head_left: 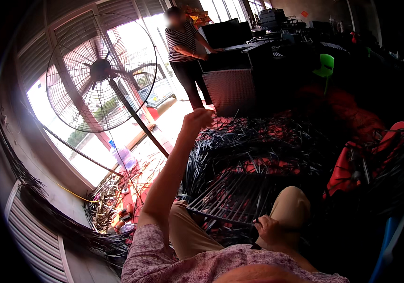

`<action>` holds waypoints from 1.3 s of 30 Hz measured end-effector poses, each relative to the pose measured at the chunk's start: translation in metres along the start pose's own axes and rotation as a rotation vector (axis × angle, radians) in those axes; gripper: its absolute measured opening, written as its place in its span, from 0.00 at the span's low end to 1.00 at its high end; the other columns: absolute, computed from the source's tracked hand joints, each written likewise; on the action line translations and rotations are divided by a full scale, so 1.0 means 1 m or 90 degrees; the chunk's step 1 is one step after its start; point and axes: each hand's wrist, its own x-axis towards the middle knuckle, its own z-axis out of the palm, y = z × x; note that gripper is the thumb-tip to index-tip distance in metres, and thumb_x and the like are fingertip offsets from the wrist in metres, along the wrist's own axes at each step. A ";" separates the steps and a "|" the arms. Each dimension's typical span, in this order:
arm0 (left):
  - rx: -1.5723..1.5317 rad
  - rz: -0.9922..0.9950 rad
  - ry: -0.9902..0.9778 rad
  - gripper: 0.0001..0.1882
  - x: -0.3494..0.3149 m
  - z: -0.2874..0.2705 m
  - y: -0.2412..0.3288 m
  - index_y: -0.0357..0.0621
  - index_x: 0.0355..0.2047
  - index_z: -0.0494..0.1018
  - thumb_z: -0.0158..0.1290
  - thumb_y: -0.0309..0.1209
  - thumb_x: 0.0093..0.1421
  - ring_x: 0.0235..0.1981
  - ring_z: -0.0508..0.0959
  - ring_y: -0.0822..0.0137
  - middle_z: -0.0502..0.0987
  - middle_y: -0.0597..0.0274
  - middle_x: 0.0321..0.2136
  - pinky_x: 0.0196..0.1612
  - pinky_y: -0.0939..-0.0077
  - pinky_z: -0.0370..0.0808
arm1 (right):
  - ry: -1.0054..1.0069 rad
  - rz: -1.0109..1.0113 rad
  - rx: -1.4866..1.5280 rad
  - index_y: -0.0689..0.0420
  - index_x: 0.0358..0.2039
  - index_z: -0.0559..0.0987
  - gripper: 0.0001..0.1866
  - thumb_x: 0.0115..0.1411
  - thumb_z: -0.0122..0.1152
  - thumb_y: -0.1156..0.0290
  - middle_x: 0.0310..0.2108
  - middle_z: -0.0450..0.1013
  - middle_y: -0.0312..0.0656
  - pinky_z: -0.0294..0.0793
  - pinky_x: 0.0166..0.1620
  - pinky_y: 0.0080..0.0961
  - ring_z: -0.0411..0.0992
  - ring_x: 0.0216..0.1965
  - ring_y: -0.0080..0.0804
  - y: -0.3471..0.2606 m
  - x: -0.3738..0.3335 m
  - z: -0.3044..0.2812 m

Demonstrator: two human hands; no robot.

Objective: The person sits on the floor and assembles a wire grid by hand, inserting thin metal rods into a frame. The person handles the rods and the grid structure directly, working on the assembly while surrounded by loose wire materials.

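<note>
Black slatted frame lies at near centre, just left of the right hand, which is curled (contents indiscernible). Left hand, raised far-left beyond it, half-curled; hold unclear.

Dim room, daylight flooding through tall windows around ten o'clock.
Pale wall between eight and nine; green chair at two; red floor toward three.

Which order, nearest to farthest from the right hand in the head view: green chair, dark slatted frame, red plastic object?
From the right hand:
1. Dark slatted frame, close by, ahead-left.
2. Red plastic object, ahead-right.
3. Green chair, well beyond, also ahead-right.
</note>
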 end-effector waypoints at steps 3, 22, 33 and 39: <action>0.191 -0.038 -0.223 0.08 -0.110 0.064 -0.086 0.35 0.38 0.80 0.58 0.27 0.60 0.32 0.78 0.75 0.80 0.62 0.31 0.37 0.78 0.76 | -0.007 -0.012 -0.013 0.59 0.27 0.75 0.09 0.55 0.68 0.71 0.27 0.73 0.48 0.75 0.31 0.39 0.75 0.29 0.49 0.005 0.000 0.009; 0.236 -0.019 -0.428 0.14 -0.283 0.169 -0.138 0.45 0.41 0.77 0.59 0.34 0.54 0.47 0.73 0.53 0.73 0.55 0.41 0.49 0.62 0.68 | -0.016 -0.010 0.006 0.60 0.30 0.76 0.07 0.52 0.66 0.76 0.29 0.73 0.50 0.75 0.34 0.43 0.75 0.32 0.54 0.011 -0.002 0.014; 0.160 0.037 -0.297 0.11 -0.303 0.182 -0.139 0.42 0.36 0.79 0.60 0.31 0.53 0.40 0.75 0.54 0.75 0.57 0.37 0.45 0.61 0.71 | -0.002 0.001 0.027 0.61 0.28 0.75 0.06 0.53 0.64 0.76 0.28 0.73 0.51 0.75 0.33 0.42 0.75 0.31 0.54 -0.002 -0.002 0.006; 0.199 0.051 -0.265 0.13 -0.305 0.181 -0.148 0.44 0.38 0.80 0.62 0.31 0.52 0.43 0.75 0.57 0.75 0.59 0.40 0.48 0.64 0.70 | 0.004 -0.013 0.024 0.61 0.28 0.74 0.08 0.53 0.66 0.75 0.27 0.73 0.51 0.74 0.31 0.43 0.74 0.29 0.54 -0.008 0.009 0.004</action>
